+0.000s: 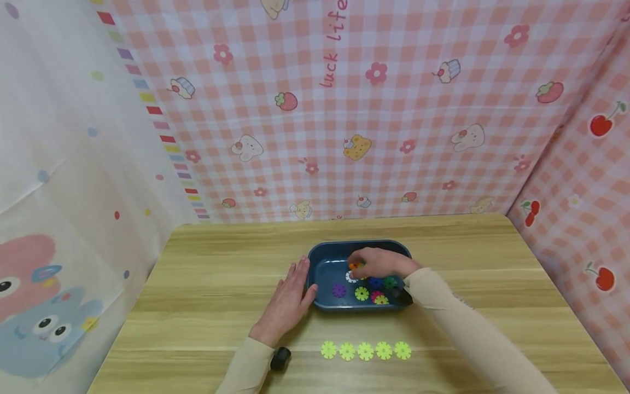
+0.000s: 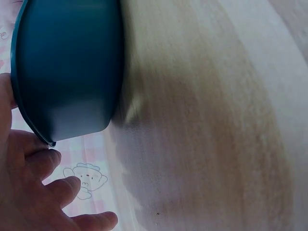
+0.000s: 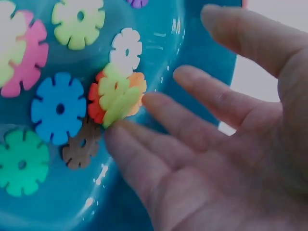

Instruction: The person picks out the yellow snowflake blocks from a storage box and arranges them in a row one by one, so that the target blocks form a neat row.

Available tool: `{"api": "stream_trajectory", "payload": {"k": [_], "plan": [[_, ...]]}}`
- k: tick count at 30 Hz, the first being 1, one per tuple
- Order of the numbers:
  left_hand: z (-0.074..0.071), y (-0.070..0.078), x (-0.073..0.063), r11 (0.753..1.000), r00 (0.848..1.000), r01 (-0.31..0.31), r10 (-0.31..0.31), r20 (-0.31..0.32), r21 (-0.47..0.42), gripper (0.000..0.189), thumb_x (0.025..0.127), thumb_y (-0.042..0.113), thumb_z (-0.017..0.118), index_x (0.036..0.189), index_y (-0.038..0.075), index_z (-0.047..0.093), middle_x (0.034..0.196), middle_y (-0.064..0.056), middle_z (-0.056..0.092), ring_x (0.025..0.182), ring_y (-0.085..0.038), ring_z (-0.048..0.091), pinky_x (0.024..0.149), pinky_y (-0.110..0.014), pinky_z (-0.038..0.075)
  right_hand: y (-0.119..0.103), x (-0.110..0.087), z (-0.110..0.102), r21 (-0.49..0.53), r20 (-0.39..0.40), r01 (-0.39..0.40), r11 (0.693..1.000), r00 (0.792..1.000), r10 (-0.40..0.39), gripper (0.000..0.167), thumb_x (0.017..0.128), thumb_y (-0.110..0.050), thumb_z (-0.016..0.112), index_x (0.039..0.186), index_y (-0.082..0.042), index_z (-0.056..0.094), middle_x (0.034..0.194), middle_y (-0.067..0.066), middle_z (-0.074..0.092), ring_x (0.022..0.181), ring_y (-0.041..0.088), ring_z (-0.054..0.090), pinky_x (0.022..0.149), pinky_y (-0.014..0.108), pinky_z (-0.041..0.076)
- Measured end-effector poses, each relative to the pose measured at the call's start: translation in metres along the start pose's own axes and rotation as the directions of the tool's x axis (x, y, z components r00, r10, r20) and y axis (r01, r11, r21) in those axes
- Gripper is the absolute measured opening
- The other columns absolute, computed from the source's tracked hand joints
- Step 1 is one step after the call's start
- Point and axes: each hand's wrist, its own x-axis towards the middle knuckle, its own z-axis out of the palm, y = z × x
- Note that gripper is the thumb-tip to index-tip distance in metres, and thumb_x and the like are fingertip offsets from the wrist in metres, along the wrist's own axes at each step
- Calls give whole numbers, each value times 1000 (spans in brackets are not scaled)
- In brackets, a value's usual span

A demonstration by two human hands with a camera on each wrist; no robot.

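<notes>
Resting straight-fingered against the tray (image 1: 344, 308), the left hand (image 1: 287, 302) likely steadies it. Inside, the right hand (image 1: 378, 262) reaches to a tilted lime disc (image 3: 126, 100); whether it pinches, I cannot tell. Five lime discs (image 1: 362, 354) line the surface (image 1: 197, 328), seemingly colour-sorted.

Says "luck life" (image 1: 330, 60) in pink letters on the pink checked cloth (image 1: 339, 112), turned sideways and going up to the middle of the top edge. Shows a tiny "e" (image 1: 337, 218) at the bottom edge.
</notes>
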Motion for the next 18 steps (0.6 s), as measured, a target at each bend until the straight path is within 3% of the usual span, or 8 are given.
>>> {"api": "stream_trajectory", "payload": {"k": [4,7,12,18], "plan": [[-1,0,-1,1000,1000,11,-11,11,0,68,110,36,50,165,6,24,171,-11,22,157,-36,20,117,-68,26,1,7,3,34,14,65,997,998,-65,49,97,-19,73,141,-1,60,141,14,62,126,31,59,109,51,47],[-1,0,-1,1000,1000,9,-9,7,-6,68,110,35,50,165,5,24,171,-11,21,157,-36,20,118,-68,26,7,11,4,59,-24,99,993,995,-98,48,96,-13,74,140,-1,61,140,14,63,133,34,56,106,48,50],[0,-1,-1,1000,1000,10,-10,9,-4,68,110,37,49,165,7,23,172,-10,21,157,-35,20,118,-67,26,20,17,1,93,-84,98,991,992,-90,43,95,-10,75,137,-5,66,136,10,66,129,32,59,106,47,50],[1,-2,-1,1000,1000,-2,2,-7,-7,68,110,37,48,165,6,23,171,-11,22,156,-36,22,117,-67,27,34,21,0,95,-45,95,991,995,-91,39,95,-13,76,133,-14,70,132,5,69,125,27,61,104,45,51]]}}
